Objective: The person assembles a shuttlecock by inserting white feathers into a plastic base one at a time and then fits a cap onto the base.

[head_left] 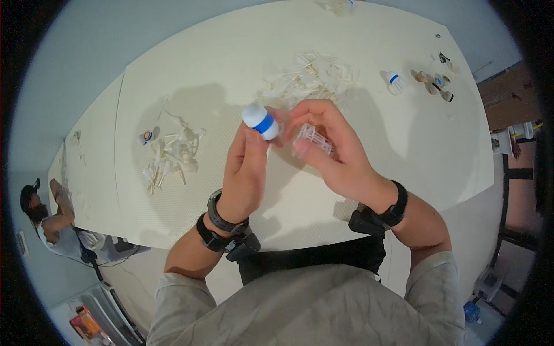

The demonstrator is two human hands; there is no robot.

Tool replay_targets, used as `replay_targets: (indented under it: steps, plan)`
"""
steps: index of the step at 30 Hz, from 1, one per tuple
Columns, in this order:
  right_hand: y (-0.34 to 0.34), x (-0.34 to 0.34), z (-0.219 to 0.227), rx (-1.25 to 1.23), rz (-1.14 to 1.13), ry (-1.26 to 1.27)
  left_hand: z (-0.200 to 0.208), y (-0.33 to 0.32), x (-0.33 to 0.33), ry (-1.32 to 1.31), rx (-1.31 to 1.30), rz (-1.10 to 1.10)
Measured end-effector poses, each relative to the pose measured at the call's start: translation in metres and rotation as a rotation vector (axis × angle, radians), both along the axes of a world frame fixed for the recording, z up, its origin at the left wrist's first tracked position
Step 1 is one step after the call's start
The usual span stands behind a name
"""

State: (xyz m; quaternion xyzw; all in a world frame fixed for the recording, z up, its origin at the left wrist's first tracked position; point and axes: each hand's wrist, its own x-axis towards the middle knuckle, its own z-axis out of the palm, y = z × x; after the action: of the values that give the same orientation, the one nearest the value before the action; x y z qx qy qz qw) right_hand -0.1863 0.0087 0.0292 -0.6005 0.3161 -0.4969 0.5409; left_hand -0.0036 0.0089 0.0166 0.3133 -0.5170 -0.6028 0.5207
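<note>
My left hand (247, 164) is closed round a small white rounded container (251, 115) with a blue band, tilted up and to the left. To its right, my right hand (340, 150) is curled round a white openwork plastic piece (314, 137) with thin bars. My fingers hide part of that piece, and the fingertips nearest the container are slightly blurred. The two hands are close together above the white table (231, 75). Whether the two pieces touch cannot be made out.
Beyond my hands lies a pile of thin white sticks and clear wrappers (311, 78). A smaller similar pile (173, 153) is at left, beside a small round blue-banded piece (145, 137). At right are a blue-and-white piece (395, 82) and several small round items (435, 83). Another person (52, 219) sits far left.
</note>
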Motion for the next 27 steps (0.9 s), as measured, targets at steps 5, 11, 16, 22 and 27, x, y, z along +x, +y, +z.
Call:
replay_targets:
  steps: [5, 11, 16, 22, 27]
  plan:
    - [0.004, 0.001, 0.006, 0.05, 0.158, -0.047, -0.002, 0.002, 0.0, 0.011, -0.051, -0.054]
    - [0.002, 0.002, 0.008, 0.096, 0.192, -0.145, 0.003, 0.003, -0.005, -0.07, -0.198, -0.023]
    - [0.001, 0.0, 0.003, -0.049, 0.26, -0.071, 0.0, 0.001, -0.004, -0.302, -0.413, -0.038]
    - [0.002, -0.002, 0.011, 0.025, 0.213, -0.11, 0.011, 0.0, 0.0, -0.389, -0.426, -0.102]
    - [0.003, -0.004, 0.018, 0.117, 0.209, -0.125, 0.009, -0.001, -0.001, -0.306, -0.464, -0.084]
